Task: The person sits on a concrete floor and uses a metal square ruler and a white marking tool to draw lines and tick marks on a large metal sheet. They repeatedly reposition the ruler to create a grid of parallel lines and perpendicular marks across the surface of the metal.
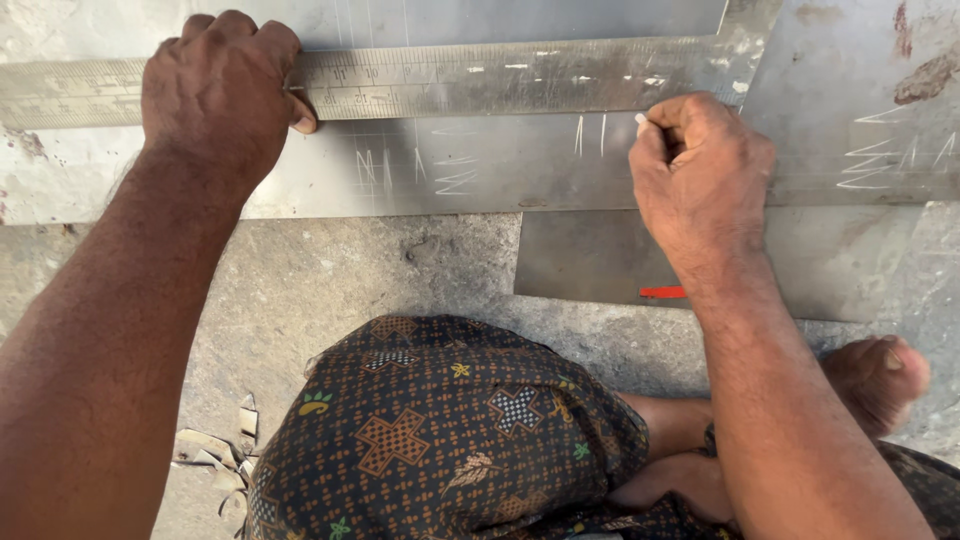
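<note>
I see my left hand (222,88) pressed flat-fisted on a long metal ruler (520,78), fingers curled over its upper edge and thumb tip on the lower edge, pinning it down. The ruler runs rightward from under that hand across a grey metal sheet (480,170) lying on the concrete floor (330,280). Below the ruler, between the two hands, the sheet carries white scratch marks (590,135). My right hand (700,175) is closed in a pinch on a small white marker (641,120), its tip just below the ruler's lower edge, touching the sheet. Near that wrist lies a small red strip (662,292). Metal offcuts (215,455) lie below the left forearm.
</note>
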